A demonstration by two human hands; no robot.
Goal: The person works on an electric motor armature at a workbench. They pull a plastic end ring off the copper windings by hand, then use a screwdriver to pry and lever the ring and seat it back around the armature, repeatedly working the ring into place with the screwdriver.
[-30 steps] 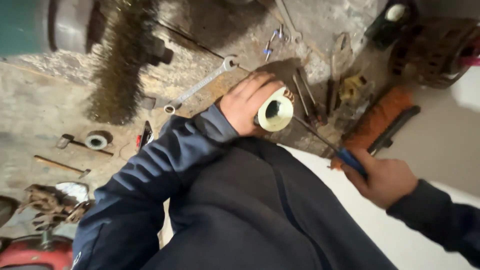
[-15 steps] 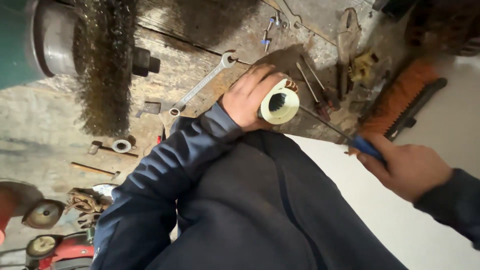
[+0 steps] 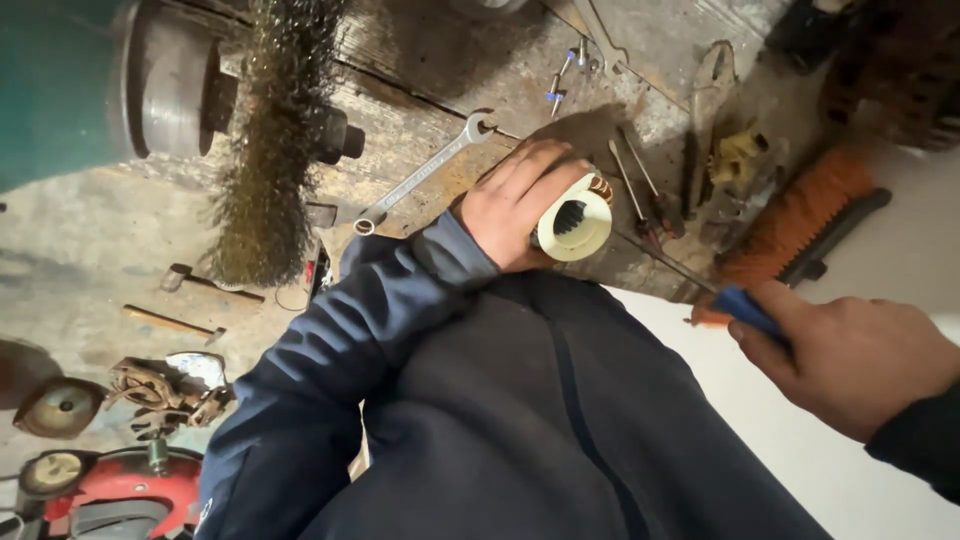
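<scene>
- Nearest the camera is the person's dark jacket (image 3: 520, 430), with a navy sleeve (image 3: 340, 350) running up toward the bench.
- The right hand (image 3: 850, 355) is low on the right, fingers curled together around the blue handle (image 3: 745, 308) of a screwdriver (image 3: 670, 265). Its thin shaft slants up and left, and the tip ends just beside the cream cylinder.
- The left hand (image 3: 515, 200) is wrapped over the top of a cream cylinder (image 3: 575, 222), fingers bent round its far side and clamped on it. The cylinder lies at the near edge of the wooden bench (image 3: 420, 110), open end facing the camera, with a toothed inner wall and a bit of copper winding showing at its far rim.
- A steel wrench (image 3: 425, 172) lies on the bench just left of that hand, slanting up to the right.
- To the right of the cylinder, a few thin screwdrivers (image 3: 640, 195) lie close together, and farther right an orange brush (image 3: 795, 215) with a dark handle.
- On the left, a wire brush wheel (image 3: 270, 150) sits on a grey motor shaft, next to a green housing (image 3: 60, 90).
- Below it, on the floor, lie two small hammers (image 3: 190, 300), some rusty parts (image 3: 160, 390) and a red machine (image 3: 120, 495).
</scene>
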